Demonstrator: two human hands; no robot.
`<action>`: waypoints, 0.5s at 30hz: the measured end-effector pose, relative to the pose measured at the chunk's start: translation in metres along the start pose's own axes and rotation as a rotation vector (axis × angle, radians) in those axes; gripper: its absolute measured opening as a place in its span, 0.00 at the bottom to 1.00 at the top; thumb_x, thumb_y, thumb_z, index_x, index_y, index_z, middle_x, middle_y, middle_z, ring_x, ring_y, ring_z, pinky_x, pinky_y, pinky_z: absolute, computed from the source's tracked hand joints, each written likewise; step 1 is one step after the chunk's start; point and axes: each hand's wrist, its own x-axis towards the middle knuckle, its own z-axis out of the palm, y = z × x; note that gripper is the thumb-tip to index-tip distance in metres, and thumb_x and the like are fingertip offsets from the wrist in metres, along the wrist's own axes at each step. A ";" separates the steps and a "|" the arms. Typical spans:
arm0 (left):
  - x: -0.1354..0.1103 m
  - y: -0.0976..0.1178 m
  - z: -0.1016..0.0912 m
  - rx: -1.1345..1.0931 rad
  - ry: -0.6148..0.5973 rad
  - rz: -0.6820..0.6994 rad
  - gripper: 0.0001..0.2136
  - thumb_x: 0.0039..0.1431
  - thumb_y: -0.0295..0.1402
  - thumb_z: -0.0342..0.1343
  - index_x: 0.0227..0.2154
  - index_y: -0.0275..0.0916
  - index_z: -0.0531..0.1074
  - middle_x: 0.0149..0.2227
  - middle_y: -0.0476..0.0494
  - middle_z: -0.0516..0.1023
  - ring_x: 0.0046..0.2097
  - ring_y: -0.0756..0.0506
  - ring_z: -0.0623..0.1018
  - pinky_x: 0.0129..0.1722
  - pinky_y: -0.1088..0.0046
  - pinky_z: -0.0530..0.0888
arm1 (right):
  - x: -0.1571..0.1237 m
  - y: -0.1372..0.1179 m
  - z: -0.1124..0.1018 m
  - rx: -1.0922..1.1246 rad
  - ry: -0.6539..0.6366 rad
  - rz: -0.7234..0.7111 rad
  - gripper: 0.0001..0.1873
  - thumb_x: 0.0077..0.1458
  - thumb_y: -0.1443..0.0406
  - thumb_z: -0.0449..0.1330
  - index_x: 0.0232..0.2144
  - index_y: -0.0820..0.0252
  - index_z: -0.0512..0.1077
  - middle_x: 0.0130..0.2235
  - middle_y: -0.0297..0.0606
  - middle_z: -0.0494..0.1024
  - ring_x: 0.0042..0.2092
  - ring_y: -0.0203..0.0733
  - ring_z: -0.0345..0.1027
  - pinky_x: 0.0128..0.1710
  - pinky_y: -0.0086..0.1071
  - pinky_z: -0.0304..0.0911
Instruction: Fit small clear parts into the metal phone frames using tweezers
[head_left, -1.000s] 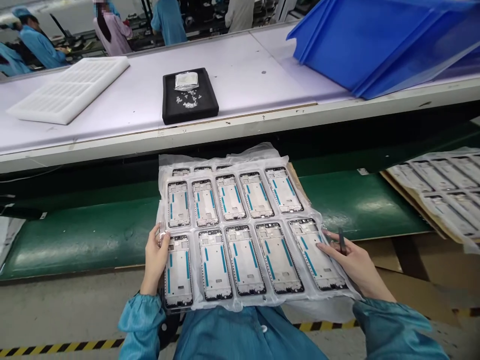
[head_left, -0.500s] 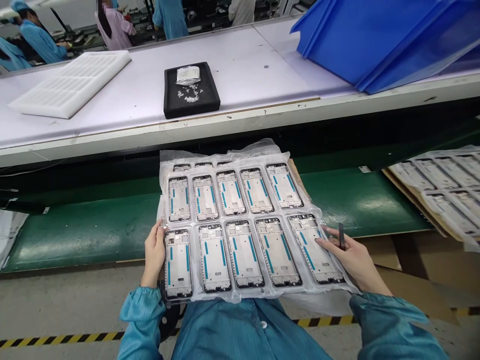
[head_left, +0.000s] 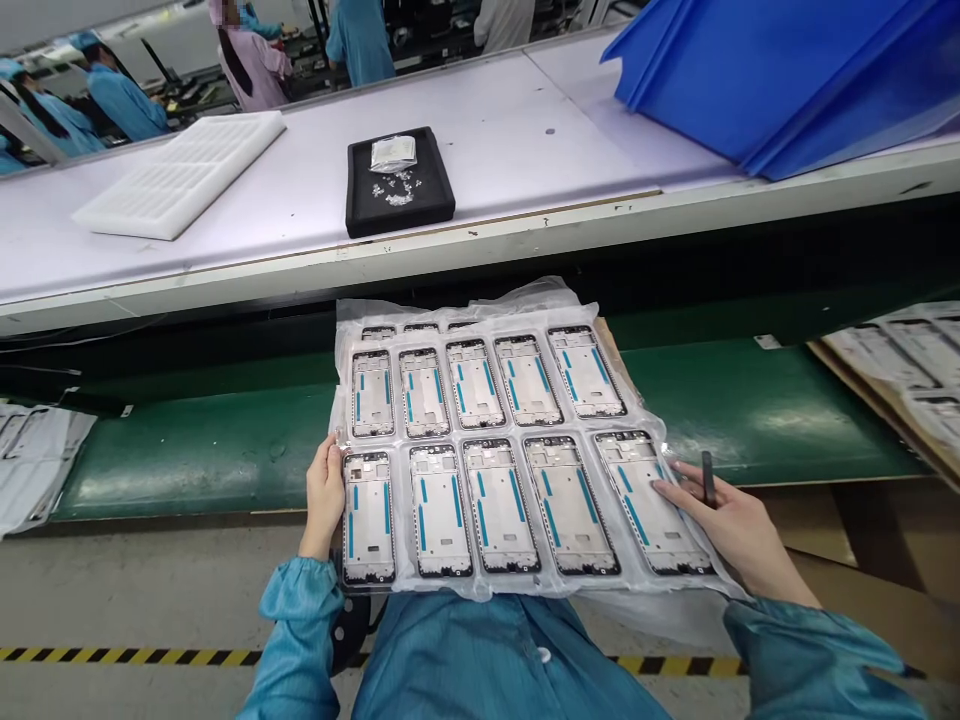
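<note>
1. The left hand curls around the left edge of a clear plastic tray, and the right hand lies flat with its fingers on the nearest right-hand phone frame. A small dark tool stands upright, pinched in the right hand.
2. The tray sits tilted across the person's lap, holding metal phone frames in rows.
3. Its far edge reaches just under the front lip of the white table. A green-covered ledge has open room on either side of it.
4. On the table lie a black tray, a white foam sheet and a blue bin, all well beyond the hands.
5. A stack of packed frames is cut off by the right edge of the view.
6. The far row of frames is mostly hidden under folded plastic. The small parts on the black tray are too small to identify, and the tool's tip is hard to make out.
</note>
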 end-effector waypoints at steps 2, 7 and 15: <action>0.000 -0.001 0.000 0.002 0.006 0.000 0.24 0.64 0.48 0.49 0.51 0.36 0.76 0.55 0.33 0.78 0.57 0.37 0.76 0.60 0.58 0.70 | 0.001 0.001 0.000 -0.006 0.004 -0.030 0.30 0.31 0.50 0.72 0.39 0.55 0.79 0.27 0.34 0.73 0.32 0.48 0.67 0.30 0.37 0.65; 0.002 -0.003 0.002 0.036 0.038 -0.013 0.25 0.63 0.50 0.48 0.51 0.35 0.76 0.53 0.33 0.79 0.57 0.37 0.77 0.59 0.60 0.71 | 0.000 0.000 0.000 0.000 0.003 -0.063 0.29 0.33 0.51 0.72 0.40 0.56 0.80 0.26 0.32 0.71 0.32 0.45 0.65 0.31 0.36 0.64; 0.003 -0.002 0.003 0.049 0.044 -0.018 0.25 0.63 0.50 0.48 0.51 0.36 0.75 0.54 0.33 0.79 0.57 0.37 0.76 0.59 0.61 0.72 | -0.001 0.002 0.001 0.042 0.010 -0.082 0.29 0.34 0.51 0.73 0.39 0.59 0.80 0.25 0.31 0.70 0.29 0.41 0.64 0.29 0.32 0.63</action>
